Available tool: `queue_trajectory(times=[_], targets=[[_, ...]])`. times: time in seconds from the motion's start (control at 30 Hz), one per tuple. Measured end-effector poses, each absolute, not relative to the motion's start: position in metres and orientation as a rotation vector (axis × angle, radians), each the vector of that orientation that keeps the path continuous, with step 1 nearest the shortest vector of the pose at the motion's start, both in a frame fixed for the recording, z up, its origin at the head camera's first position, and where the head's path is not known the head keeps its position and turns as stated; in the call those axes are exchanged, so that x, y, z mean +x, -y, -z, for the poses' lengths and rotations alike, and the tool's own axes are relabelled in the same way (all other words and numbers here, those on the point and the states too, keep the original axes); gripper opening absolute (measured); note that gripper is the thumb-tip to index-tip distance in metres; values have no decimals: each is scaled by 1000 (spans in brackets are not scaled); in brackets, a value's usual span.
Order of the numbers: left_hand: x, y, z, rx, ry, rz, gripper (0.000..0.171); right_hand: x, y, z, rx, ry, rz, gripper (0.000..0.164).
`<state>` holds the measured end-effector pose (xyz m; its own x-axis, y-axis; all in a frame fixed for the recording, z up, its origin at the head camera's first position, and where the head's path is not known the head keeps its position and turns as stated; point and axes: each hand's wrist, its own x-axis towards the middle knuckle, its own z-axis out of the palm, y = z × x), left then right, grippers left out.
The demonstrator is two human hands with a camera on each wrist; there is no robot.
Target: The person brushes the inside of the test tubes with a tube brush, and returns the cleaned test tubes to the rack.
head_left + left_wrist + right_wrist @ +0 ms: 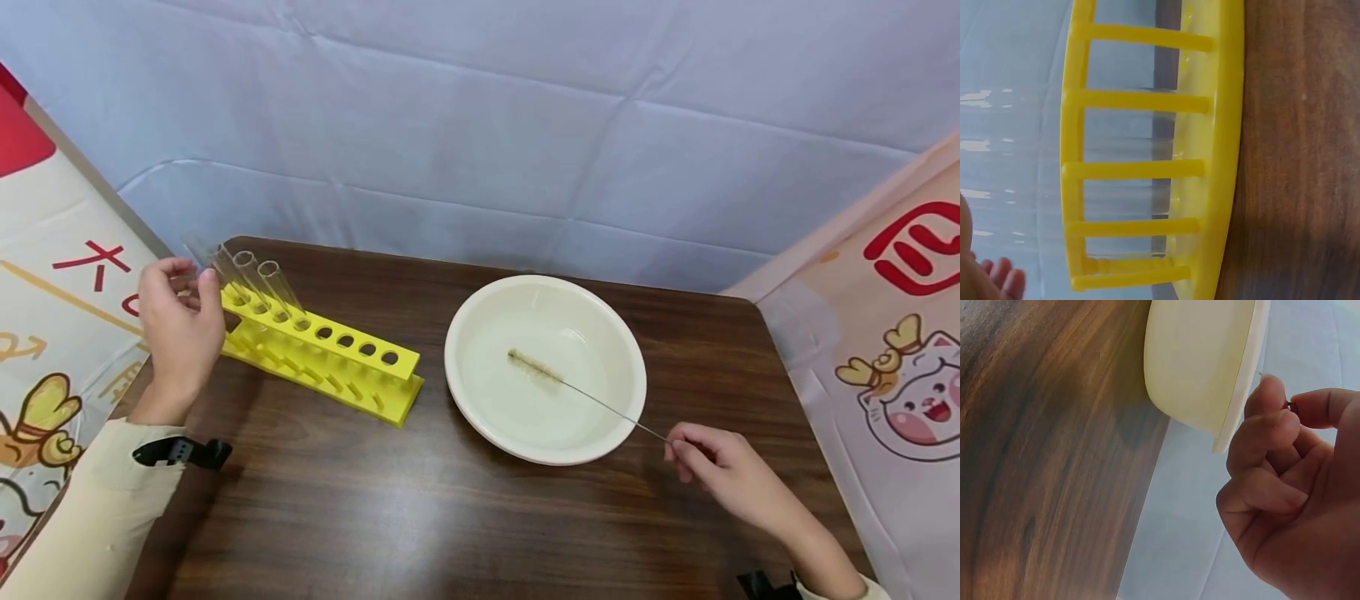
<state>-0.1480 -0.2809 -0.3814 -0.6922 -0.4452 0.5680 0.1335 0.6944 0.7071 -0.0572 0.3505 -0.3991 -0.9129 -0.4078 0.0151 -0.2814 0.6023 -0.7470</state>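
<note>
A test tube brush lies with its bristles down in the white basin, its thin wire handle slanting over the rim. My right hand pinches the looped end of that wire between thumb and forefinger, as the right wrist view also shows. Several clear test tubes stand in the left part of a yellow test tube rack. Beside the leftmost tube is my left hand, fingers loosely bent and thumb apart. In the left wrist view its fingertips stay clear of the rack.
Both the rack and basin rest on a dark wooden table. Behind it hangs a pale blue cloth. Printed cloths with cartoon figures flank the table left and right.
</note>
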Motion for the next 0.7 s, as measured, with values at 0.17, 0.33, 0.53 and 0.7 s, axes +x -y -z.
queue_trajectory(times=[0.17, 0.33, 0.53, 0.7], targets=[[-148, 280, 380, 219, 2274, 1034, 40, -57, -348, 399, -586, -2681, 1197, 31], [-150, 283, 382, 172, 2322, 1028, 38, -57, -347, 398, -576, -2673, 1198, 29], [-156, 286, 384, 149, 2283, 1017, 34, -56, -347, 397, -510, -2669, 1191, 22], [-160, 288, 378, 176, 2158, 1053, 28, -55, -346, 397, -452, -2691, 1170, 19]])
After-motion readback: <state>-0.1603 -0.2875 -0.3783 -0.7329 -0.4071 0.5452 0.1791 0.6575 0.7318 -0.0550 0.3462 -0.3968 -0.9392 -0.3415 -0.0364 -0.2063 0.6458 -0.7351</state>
